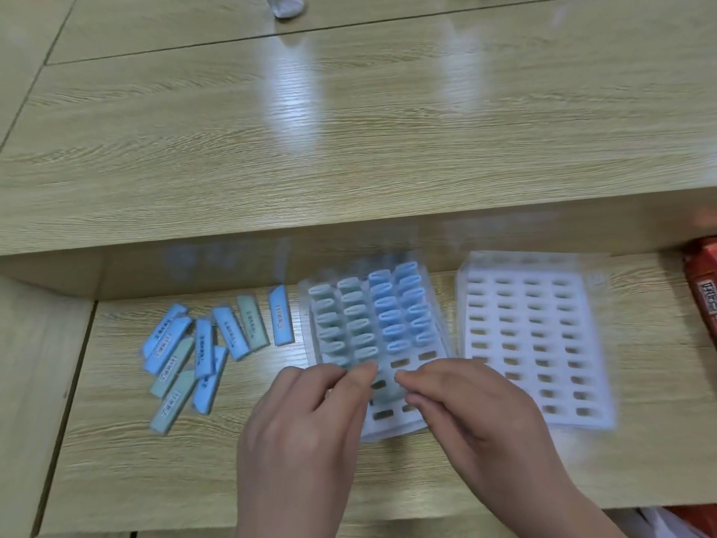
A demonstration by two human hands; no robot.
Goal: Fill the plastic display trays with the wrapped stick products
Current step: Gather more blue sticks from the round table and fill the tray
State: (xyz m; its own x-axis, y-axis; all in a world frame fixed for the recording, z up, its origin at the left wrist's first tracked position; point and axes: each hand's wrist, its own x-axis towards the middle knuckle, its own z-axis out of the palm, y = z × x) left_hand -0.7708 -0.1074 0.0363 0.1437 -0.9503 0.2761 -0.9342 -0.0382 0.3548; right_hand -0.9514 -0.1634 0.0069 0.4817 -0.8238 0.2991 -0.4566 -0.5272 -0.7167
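A white plastic tray [392, 419] lies in the middle of the lower table, its far rows filled with upright green and blue wrapped sticks [382, 316]. Over its near part, my left hand [306, 432] and my right hand [473, 413] meet, fingertips pinched together on a greenish stick [382, 390] between them. A second white tray [535, 339] with bare slots lies to the right. Several loose blue and green sticks [201, 351] are scattered flat to the left. The frame is motion-blurred.
A raised wooden shelf edge [349, 227] runs across just behind the trays. A red package [704, 281] sits at the far right edge. A pale object [287, 5] rests at the top of the upper table.
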